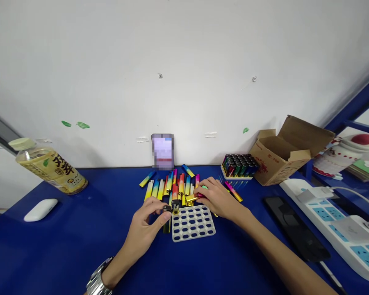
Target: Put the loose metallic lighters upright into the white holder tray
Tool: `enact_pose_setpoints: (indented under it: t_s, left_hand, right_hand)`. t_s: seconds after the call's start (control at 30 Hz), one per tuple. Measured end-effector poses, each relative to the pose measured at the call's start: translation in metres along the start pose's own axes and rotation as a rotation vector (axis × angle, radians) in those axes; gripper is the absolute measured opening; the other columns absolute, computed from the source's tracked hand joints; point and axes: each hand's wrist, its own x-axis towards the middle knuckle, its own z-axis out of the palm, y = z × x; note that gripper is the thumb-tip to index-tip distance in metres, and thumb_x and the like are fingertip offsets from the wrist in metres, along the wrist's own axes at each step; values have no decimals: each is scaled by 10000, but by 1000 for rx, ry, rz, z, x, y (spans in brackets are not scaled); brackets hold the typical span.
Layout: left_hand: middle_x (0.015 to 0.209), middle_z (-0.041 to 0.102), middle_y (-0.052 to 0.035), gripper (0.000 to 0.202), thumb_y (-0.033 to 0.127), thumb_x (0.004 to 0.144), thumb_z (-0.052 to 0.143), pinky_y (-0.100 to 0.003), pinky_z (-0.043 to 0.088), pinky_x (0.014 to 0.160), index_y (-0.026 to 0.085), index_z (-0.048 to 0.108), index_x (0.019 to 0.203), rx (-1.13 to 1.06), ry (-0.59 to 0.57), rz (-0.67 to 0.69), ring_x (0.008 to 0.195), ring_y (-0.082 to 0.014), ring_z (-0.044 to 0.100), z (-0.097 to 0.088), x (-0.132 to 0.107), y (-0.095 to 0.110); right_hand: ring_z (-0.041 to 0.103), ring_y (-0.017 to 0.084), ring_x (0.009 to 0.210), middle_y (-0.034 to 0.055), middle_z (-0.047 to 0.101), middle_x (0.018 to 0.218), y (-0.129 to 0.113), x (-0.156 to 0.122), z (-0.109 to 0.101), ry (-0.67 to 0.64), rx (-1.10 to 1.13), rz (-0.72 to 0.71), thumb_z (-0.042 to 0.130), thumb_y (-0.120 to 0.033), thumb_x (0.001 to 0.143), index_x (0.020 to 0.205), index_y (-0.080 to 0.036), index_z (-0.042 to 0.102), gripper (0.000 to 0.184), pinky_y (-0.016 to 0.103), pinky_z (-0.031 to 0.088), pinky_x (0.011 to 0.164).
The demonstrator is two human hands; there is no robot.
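A white tray with rows of oval holes (193,223) lies on the blue table before me. Thumb and fingers of my left hand (144,223) pinch a lighter (167,226) upright, just beside the tray's left edge. Another lighter (175,207) stands at the tray's far left corner. Over the tray's far right side, my right hand (214,197) is closed on a red and gold lighter (192,198) held roughly level; its fingers hide part of it. Behind the tray is a loose pile of lighters (158,189) in yellow, blue, red and pink.
A filled lighter tray (239,166) stands near the wall, beside an open cardboard box (275,157). To the right lie a black phone (295,227) and a power strip (329,223). A lit phone (162,151) leans on the wall. Left are a drink bottle (51,166) and white case (40,209).
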Motion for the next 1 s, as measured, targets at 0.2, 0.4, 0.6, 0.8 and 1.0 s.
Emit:
enact_pose_setpoints:
  t_s: [0.2, 0.4, 0.6, 0.8, 1.0]
  left_hand:
    - [662, 618, -11, 253, 422, 754, 638, -254, 429, 540, 188, 685, 840, 71, 9, -70, 552, -136, 517, 6, -3, -2]
    - [664, 674, -27, 220, 392, 780, 641, -242, 461, 554, 189, 702, 838, 197, 28, 125, 562, -148, 578, 13, -6, 2]
    - [820, 697, -65, 203, 330, 890, 525, -256, 491, 673, 202, 681, 911, 438, 1, 360, 723, -176, 630, 10, -7, -5]
    - [757, 626, -46, 298, 391, 946, 405, -255, 454, 616, 201, 634, 963, 533, -144, 415, 672, -156, 578, 9, -2, -7]
    - [648, 566, -16, 340, 423, 930, 423, -252, 392, 570, 200, 567, 717, 602, -174, 393, 577, -137, 510, 4, -4, -6]
  right_hand:
    - [525, 151, 701, 16, 630, 813, 5, 1, 1, 114, 583, 155, 663, -371, 811, 950, -187, 626, 234, 281, 400, 655]
    - [545, 138, 668, 6, 574, 734, -3, 3, 11, 358, 1272, 299, 714, -493, 716, 812, -166, 619, 354, 281, 445, 640]
    - [489, 115, 533, -30, 520, 612, -20, 5, 16, 370, 1571, 283, 455, -614, 866, 849, -215, 479, 400, 288, 446, 592]
    - [294, 67, 443, -73, 331, 472, -30, 1, 18, 144, 1336, 256, 526, -572, 837, 613, -183, 438, 458, 234, 271, 461]
    - [281, 63, 409, -67, 308, 437, -37, -3, 19, 198, 1238, 330, 528, -508, 815, 520, -208, 347, 458, 235, 259, 423]
